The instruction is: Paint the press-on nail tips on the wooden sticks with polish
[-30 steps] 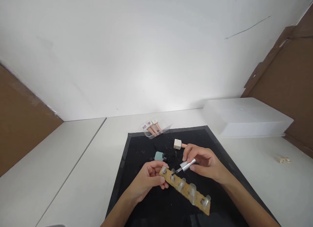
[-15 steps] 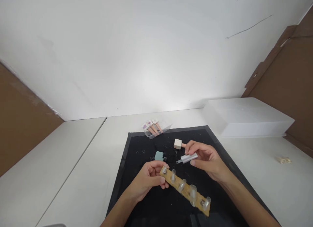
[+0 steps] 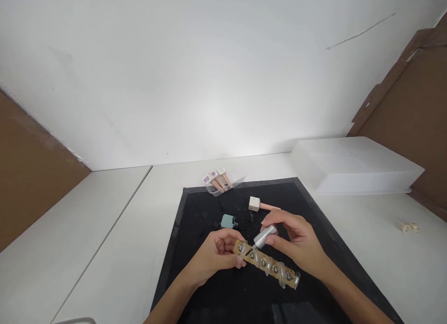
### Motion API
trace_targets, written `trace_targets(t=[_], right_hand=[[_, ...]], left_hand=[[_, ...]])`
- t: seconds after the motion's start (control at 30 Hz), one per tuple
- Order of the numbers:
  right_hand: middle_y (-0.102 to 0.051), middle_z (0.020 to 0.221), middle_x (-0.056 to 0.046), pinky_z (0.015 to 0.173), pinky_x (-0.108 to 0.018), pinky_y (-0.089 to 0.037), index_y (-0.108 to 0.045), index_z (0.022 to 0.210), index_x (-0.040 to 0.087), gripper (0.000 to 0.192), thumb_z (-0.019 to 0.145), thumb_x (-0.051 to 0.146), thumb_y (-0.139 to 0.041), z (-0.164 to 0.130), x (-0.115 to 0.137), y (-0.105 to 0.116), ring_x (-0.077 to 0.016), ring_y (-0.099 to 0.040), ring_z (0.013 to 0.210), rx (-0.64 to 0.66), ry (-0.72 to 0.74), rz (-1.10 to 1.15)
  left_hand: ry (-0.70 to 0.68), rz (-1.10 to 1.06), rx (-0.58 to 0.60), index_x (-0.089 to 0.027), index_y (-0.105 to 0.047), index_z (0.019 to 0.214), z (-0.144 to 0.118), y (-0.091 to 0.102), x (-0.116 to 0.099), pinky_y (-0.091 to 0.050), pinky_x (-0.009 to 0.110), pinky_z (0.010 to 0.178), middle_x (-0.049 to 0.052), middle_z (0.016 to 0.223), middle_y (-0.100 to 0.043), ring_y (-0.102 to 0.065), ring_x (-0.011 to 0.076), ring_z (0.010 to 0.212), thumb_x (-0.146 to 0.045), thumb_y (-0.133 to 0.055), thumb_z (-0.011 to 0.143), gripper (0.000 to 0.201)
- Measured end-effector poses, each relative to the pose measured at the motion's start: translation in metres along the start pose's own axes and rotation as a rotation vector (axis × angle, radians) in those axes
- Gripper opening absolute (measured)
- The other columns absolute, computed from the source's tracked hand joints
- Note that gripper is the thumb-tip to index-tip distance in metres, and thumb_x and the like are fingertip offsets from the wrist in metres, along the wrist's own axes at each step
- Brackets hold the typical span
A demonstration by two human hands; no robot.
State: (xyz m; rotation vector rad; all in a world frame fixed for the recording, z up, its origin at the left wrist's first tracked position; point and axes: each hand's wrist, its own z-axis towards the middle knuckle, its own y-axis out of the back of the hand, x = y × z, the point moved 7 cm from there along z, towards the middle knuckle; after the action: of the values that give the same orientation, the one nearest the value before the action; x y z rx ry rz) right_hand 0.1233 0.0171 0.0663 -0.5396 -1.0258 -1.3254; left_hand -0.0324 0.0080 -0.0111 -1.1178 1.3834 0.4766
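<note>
Gripping the wooden strip (image 3: 267, 264) of clear nail tips with our left hand (image 3: 213, 254), we held a silver brush cap (image 3: 264, 236) in our right hand (image 3: 296, 242); its brush touched one tip.

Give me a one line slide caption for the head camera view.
Left hand steadies a wooden nail-tip strip while right hand applies a silver-capped polish brush.
</note>
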Motion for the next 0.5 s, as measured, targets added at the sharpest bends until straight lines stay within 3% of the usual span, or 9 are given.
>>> trace_targets(t=[0.23,0.5], right_hand=[[-0.058,0.067,-0.001,0.055,-0.030,-0.047,-0.065,0.087,0.024,0.008,0.079,0.025,-0.067,0.003,0.009,-0.006,-0.0174,-0.053,0.060,0.027,0.099,-0.080],[-0.051,0.065,0.001,0.056,-0.030,-0.041,-0.062,0.085,0.025,0.009,0.079,0.019,-0.065,0.003,0.002,0.008,-0.0162,-0.047,0.058,-0.125,0.057,-0.149]], left_hand=[[-0.005,-0.008,0.012,-0.015,-0.063,0.086,0.002,0.000,0.002,-0.048,0.020,0.058,0.000,0.070,-0.067,-0.063,0.0110,0.062,-0.015,-0.078,0.060,0.029],[0.006,-0.007,-0.007,-0.015,-0.063,0.087,0.001,0.001,0.003,-0.048,0.019,0.057,0.002,0.075,-0.068,-0.063,0.0102,0.062,-0.015,-0.078,0.061,0.030]])
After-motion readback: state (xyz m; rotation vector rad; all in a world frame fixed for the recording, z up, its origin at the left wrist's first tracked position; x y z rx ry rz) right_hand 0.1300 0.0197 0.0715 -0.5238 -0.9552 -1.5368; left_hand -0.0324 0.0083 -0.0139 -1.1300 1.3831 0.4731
